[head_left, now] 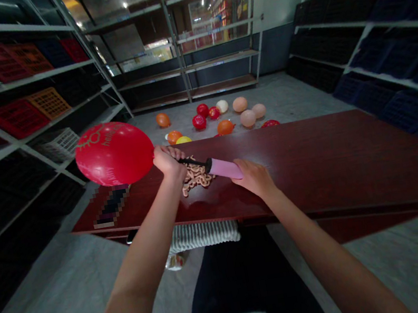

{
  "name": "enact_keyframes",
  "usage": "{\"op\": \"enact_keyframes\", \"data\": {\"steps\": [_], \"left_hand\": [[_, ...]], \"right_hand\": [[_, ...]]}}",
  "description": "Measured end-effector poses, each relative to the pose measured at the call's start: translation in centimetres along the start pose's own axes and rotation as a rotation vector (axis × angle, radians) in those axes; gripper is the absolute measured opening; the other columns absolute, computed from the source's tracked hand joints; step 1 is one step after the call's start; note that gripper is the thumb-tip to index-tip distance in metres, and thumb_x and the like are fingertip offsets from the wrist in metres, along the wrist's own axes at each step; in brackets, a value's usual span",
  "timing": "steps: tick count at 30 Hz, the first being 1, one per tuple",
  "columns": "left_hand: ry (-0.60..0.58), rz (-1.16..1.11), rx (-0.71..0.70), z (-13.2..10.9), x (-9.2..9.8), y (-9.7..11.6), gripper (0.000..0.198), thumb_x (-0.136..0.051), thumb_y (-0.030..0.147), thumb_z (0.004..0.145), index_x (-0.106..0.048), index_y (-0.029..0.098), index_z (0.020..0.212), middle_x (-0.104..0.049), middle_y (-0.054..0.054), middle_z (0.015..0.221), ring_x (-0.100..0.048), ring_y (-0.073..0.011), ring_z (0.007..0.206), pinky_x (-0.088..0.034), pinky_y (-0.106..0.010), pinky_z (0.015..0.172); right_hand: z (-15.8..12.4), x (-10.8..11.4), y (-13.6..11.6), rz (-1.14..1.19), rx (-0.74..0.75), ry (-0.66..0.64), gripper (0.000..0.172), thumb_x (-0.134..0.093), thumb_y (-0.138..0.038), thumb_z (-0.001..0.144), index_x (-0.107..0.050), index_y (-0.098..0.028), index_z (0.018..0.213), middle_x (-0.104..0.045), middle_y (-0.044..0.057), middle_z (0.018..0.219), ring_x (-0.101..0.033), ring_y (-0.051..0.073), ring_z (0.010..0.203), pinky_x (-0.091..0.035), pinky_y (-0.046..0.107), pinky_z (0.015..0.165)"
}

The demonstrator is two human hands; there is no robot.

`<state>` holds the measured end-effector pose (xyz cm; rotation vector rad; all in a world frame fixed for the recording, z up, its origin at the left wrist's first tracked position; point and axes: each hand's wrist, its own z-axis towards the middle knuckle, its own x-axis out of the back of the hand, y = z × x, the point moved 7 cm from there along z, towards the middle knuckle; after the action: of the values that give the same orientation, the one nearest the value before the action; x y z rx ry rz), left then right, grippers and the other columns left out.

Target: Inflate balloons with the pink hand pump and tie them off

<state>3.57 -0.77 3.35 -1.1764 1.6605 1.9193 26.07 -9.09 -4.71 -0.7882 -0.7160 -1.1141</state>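
My left hand (169,162) is closed around the neck of an inflated red balloon (114,153), pinching it onto the black nozzle of a pink hand pump (224,168). The balloon hangs out to the left, above the table's left end. My right hand (253,177) grips the pump's rear end. Both hands hover just over the dark red table (314,160). Under the pump lies a small heap of pale, uninflated balloons (196,177).
Several inflated balloons (222,114), red, orange, yellow and peach, lie on the grey floor beyond the table. Metal shelving with crates lines the left, the right and the back wall. A blurred dark object (112,206) rests on the table's left end. A ribbed pale item (201,234) sits under the table's edge.
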Motion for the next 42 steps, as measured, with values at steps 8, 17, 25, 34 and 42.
{"op": "enact_keyframes", "data": {"steps": [8,17,25,34,42], "left_hand": [[-0.043,0.038,-0.098,1.5,0.7,8.0,0.041,-0.034,0.021,0.095,-0.02,0.019,0.057,-0.019,0.005,0.045,-0.02,-0.0081,0.033,-0.02,-0.024,0.038],[-0.183,0.06,-0.204,-0.7,-3.6,7.7,0.047,-0.039,0.032,0.1,-0.019,0.02,0.059,-0.019,0.004,0.044,-0.022,-0.009,0.033,-0.021,-0.026,0.039],[-0.239,0.116,-0.188,-2.6,-7.3,1.9,0.049,-0.035,0.034,0.103,-0.02,0.022,0.059,-0.017,0.006,0.042,-0.019,-0.0083,0.031,-0.016,-0.027,0.037],[-0.233,0.104,-0.096,-4.3,-6.7,-5.1,0.046,-0.041,0.027,0.099,-0.024,0.022,0.056,-0.021,0.007,0.041,-0.021,-0.0088,0.03,-0.017,-0.026,0.035],[-0.136,0.083,0.019,-2.3,-3.7,-2.7,0.044,-0.041,0.026,0.096,-0.023,0.021,0.056,-0.022,0.007,0.041,-0.023,-0.0079,0.031,-0.021,-0.024,0.037]], "right_hand": [[0.1,0.1,-0.7,0.045,0.063,0.003,0.036,-0.065,-0.026,0.081,-0.059,-0.018,0.115,-0.071,0.011,0.105,-0.067,0.024,0.094,-0.049,0.033,0.081],[-0.1,0.6,0.6,0.038,-0.024,0.051,0.04,-0.068,-0.034,0.078,-0.059,-0.016,0.113,-0.072,0.012,0.101,-0.068,0.025,0.089,-0.049,0.033,0.074],[0.0,0.3,1.3,0.06,-0.088,0.068,0.041,-0.069,-0.04,0.076,-0.06,-0.016,0.109,-0.073,0.01,0.092,-0.068,0.025,0.08,-0.047,0.032,0.067],[0.0,0.3,1.5,0.031,-0.119,0.043,0.041,-0.068,-0.041,0.078,-0.059,-0.016,0.11,-0.073,0.01,0.094,-0.068,0.025,0.081,-0.044,0.031,0.066],[-0.4,1.1,0.2,-0.013,-0.018,0.125,0.04,-0.062,-0.047,0.084,-0.061,-0.017,0.111,-0.073,0.006,0.092,-0.068,0.021,0.081,-0.043,0.029,0.067]]}}
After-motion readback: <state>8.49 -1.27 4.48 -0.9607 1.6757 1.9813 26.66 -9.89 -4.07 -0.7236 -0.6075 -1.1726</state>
